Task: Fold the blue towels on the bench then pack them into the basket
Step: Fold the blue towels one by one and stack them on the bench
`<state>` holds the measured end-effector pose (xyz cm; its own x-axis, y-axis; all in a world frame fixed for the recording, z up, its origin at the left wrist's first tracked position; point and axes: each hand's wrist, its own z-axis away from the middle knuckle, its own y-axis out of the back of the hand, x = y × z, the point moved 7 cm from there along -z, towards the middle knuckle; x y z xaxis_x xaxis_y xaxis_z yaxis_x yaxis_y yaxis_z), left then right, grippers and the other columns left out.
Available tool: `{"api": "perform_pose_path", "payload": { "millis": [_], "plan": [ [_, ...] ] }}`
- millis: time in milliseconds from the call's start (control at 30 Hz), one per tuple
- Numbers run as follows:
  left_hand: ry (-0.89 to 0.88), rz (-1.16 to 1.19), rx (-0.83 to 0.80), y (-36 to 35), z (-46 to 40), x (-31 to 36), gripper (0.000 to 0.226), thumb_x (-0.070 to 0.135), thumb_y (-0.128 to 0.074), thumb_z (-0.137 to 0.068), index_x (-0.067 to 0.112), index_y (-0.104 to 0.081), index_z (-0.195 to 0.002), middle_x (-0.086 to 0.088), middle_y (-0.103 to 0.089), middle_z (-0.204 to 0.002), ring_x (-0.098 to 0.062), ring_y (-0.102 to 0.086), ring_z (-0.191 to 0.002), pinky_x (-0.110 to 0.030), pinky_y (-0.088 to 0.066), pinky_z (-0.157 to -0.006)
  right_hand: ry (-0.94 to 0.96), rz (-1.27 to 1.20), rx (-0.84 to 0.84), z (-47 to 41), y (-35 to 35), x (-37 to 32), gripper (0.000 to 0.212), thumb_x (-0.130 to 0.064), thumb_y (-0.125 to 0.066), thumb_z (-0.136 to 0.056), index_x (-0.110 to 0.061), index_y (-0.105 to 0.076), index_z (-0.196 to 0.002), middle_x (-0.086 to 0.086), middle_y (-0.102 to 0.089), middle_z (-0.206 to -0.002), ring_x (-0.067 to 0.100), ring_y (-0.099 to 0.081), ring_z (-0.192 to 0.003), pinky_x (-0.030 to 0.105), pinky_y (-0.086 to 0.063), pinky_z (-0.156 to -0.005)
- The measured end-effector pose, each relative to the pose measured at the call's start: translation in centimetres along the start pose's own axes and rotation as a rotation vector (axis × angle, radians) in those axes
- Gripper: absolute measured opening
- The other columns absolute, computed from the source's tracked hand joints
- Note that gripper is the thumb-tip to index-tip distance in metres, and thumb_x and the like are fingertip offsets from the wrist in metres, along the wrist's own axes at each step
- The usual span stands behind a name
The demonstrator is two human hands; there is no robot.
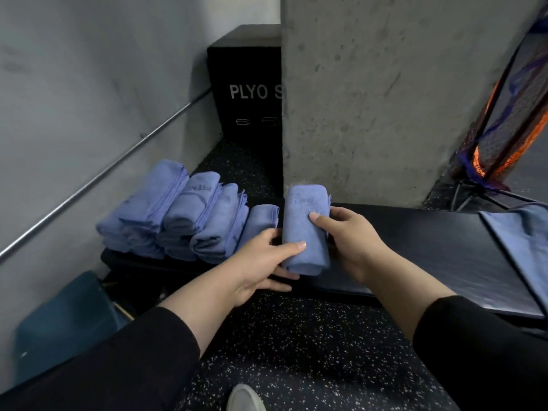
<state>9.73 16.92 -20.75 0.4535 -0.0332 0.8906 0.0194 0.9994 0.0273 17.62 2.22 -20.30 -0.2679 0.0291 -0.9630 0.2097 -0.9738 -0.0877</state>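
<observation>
A folded blue towel (305, 232) sits on the black bench (430, 241), held between both hands. My left hand (261, 262) grips its left side, thumb on top and fingers underneath. My right hand (350, 235) grips its right side, thumb laid on top. Just to its left stands a row of several folded blue towels (178, 212) on the bench's left end. An unfolded blue towel (522, 241) lies at the bench's right end. No basket is clearly visible.
A concrete pillar (400, 99) rises right behind the bench. A black plyo box (246, 84) stands in the corner behind the folded row. A metal rail (103, 173) runs along the left wall. A dark teal object (65, 321) sits on the speckled floor at lower left.
</observation>
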Motion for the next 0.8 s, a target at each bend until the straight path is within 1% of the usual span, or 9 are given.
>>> {"api": "perform_pose_path", "payload": {
  "millis": [133, 200, 233, 333, 433, 533, 600, 700, 800],
  "plan": [
    [-0.054, -0.041, 0.094, 2.9, 0.5, 0.4, 0.045, 0.028, -0.070, -0.094, 0.023, -0.050, -0.134, -0.009, -0.074, -0.104, -0.026, -0.074, -0.074, -0.034, -0.060, -0.063, 0.011, 0.043, -0.019, -2.0, -3.0, 0.2, 0.027, -0.026, -0.075, -0.090, -0.015, -0.070, -0.114, 0.001, -0.077, -0.100, 0.021, -0.074, -0.091, 0.036, -0.060, -0.072],
    [-0.128, -0.307, 0.236, 5.3, 0.4, 1.3, 0.033, 0.036, -0.065, -0.096, 0.026, -0.054, -0.126, -0.005, -0.074, -0.089, -0.019, -0.069, -0.058, -0.032, -0.057, -0.055, 0.021, 0.061, 0.007, -3.2, -4.0, 0.5, 0.030, -0.027, -0.077, -0.088, -0.015, -0.070, -0.114, 0.001, -0.077, -0.100, 0.019, -0.074, -0.089, 0.033, -0.058, -0.068],
    [-0.183, -0.457, 0.336, 6.7, 0.4, 2.0, 0.021, 0.038, -0.062, -0.097, 0.028, -0.059, -0.115, -0.001, -0.074, -0.082, -0.017, -0.066, -0.054, -0.033, -0.058, -0.058, 0.033, 0.077, 0.028, -3.9, -4.3, 0.5, 0.031, -0.028, -0.079, -0.086, -0.016, -0.069, -0.113, 0.001, -0.077, -0.101, 0.018, -0.074, -0.089, 0.034, -0.059, -0.071],
    [-0.335, -0.683, 0.564, 9.8, 1.5, 4.0, 0.009, 0.033, -0.056, -0.097, 0.029, -0.063, -0.092, 0.005, -0.071, -0.073, -0.020, -0.066, -0.071, -0.040, -0.056, -0.079, 0.073, 0.153, 0.076, -5.3, -5.4, 0.4, 0.037, -0.031, -0.081, -0.083, -0.017, -0.068, -0.114, -0.002, -0.075, -0.101, 0.016, -0.073, -0.091, 0.041, -0.061, -0.083],
    [-0.449, -0.819, 0.654, 10.3, 2.7, 5.6, 0.013, 0.021, -0.054, -0.095, 0.025, -0.066, -0.097, 0.009, -0.058, -0.068, -0.025, -0.059, -0.078, -0.035, -0.045, -0.072, 0.118, 0.258, 0.096, -6.5, -6.6, 0.3, 0.032, -0.034, -0.081, -0.083, -0.018, -0.069, -0.107, -0.002, -0.074, -0.098, 0.017, -0.073, -0.089, 0.044, -0.062, -0.082],
    [-0.599, -0.946, 0.622, 9.6, 2.9, 6.3, 0.020, 0.011, -0.055, -0.092, 0.016, -0.072, -0.101, 0.000, -0.070, -0.094, -0.026, -0.061, -0.093, -0.038, -0.045, -0.080, 0.180, 0.556, 0.077, -7.4, -7.9, 0.5, 0.031, -0.043, -0.078, -0.081, -0.014, -0.070, -0.092, 0.002, -0.073, -0.083, 0.022, -0.071, -0.079, 0.042, -0.060, -0.071],
    [-0.609, -1.085, 0.518, 9.0, 1.8, 5.7, 0.031, 0.013, -0.049, -0.091, 0.014, -0.074, -0.108, -0.003, -0.072, -0.110, -0.027, -0.063, -0.103, -0.040, -0.046, -0.089, 0.200, 0.742, 0.068, -7.4, -8.4, 1.1, 0.041, -0.048, -0.075, -0.082, -0.008, -0.068, -0.084, 0.004, -0.069, -0.071, 0.024, -0.064, -0.066, 0.033, -0.049, -0.057],
    [-0.482, -1.287, 0.334, 8.3, -0.2, 3.8, 0.046, 0.024, -0.035, -0.083, 0.016, -0.073, -0.109, 0.001, -0.072, -0.115, -0.024, -0.062, -0.110, -0.043, -0.042, -0.097, 0.231, 0.778, 0.094, -7.0, -8.5, 1.2, 0.049, -0.049, -0.070, -0.087, -0.003, -0.060, -0.074, 0.003, -0.060, -0.060, 0.019, -0.046, -0.053, 0.033, -0.033, -0.052],
    [-0.402, -1.363, 0.254, 8.1, -1.2, 2.6, 0.036, 0.025, -0.038, -0.087, 0.021, -0.068, -0.107, 0.006, -0.068, -0.114, -0.018, -0.059, -0.114, -0.037, -0.037, -0.100, 0.231, 0.743, 0.068, -6.8, -8.3, 1.1, 0.048, -0.047, -0.065, -0.092, -0.007, -0.056, -0.067, 0.000, -0.052, -0.056, 0.016, -0.040, -0.051, 0.032, -0.031, -0.051]
  ]
}}
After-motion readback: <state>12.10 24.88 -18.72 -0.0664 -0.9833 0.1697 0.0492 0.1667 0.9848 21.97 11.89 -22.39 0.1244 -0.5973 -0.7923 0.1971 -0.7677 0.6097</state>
